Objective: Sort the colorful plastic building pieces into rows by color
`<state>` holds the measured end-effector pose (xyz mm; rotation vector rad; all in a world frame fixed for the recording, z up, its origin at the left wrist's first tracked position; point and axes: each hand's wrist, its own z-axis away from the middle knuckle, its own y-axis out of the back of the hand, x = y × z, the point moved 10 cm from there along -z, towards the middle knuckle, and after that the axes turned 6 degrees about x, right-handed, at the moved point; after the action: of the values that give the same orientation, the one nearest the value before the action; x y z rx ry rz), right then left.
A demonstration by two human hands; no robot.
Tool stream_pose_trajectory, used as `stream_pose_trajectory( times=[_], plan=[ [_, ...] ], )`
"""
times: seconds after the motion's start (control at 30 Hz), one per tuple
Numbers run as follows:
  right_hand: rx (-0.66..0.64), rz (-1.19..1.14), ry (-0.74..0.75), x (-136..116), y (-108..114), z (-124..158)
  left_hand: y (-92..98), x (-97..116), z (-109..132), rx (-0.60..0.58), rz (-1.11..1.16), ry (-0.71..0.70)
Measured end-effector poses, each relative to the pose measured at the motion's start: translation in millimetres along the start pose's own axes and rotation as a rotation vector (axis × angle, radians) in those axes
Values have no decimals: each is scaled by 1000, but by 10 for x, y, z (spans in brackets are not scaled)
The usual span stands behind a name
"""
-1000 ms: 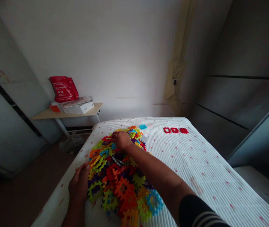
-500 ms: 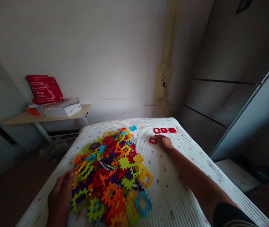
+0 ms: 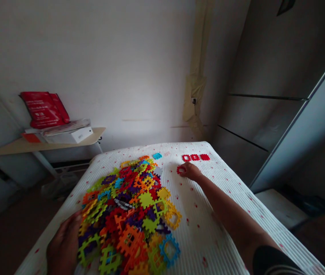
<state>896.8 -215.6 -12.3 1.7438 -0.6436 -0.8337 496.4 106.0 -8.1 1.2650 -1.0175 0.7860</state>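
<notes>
A heap of interlocking plastic building tiles point(image 3: 131, 210) with toothed edges, in red, orange, yellow, green, blue and purple, covers the left and middle of a quilted white cover. My right hand point(image 3: 191, 172) reaches to the far part of the cover, its fingers closed on the edge of a red frame-shaped tile point(image 3: 180, 169). Just beyond it, a red open tile point(image 3: 185, 157), another red tile point(image 3: 195, 157) and a solid red tile point(image 3: 205, 157) form a row. Against the heap's near left side rests my left hand point(image 3: 63, 242), fingers stretched out and holding nothing.
A light blue tile point(image 3: 157, 156) and a grey tile point(image 3: 158, 171) lie at the heap's far right edge. At the left, a small table point(image 3: 8, 148) bears a red bag point(image 3: 45, 110) and a white box point(image 3: 79, 135). A grey cabinet point(image 3: 268, 114) stands at the right.
My right fingers have come further over the red frame-shaped tile, covering more of its right side. The view has turned slightly. My left hand stays beside the heap.
</notes>
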Motion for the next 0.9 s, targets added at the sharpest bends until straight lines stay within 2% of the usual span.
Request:
stream_pose_trajectory(
  times=[0.2, 0.4, 0.5, 0.63, 0.73, 0.9],
  plan=[
    [-80, 68, 49, 72, 81, -145, 2, -26, -23, 0, -2, 7],
    [-221, 148, 114, 4, 65, -171, -3, -69, -48, -1, -2, 32],
    [-176, 191, 80, 77, 146, -236, -15, -53, -56, -5, -35, 20],
    [-68, 245, -16, 325, 336, -362, -9, -31, -42, 12, -1, 1],
    [-39, 262, -62, 461, 419, -451, -12, -53, -38, 6, 6, 8],
    [-43, 259, -64, 458, 402, -593, -16, -88, -76, -17, -36, 25]
  ],
)
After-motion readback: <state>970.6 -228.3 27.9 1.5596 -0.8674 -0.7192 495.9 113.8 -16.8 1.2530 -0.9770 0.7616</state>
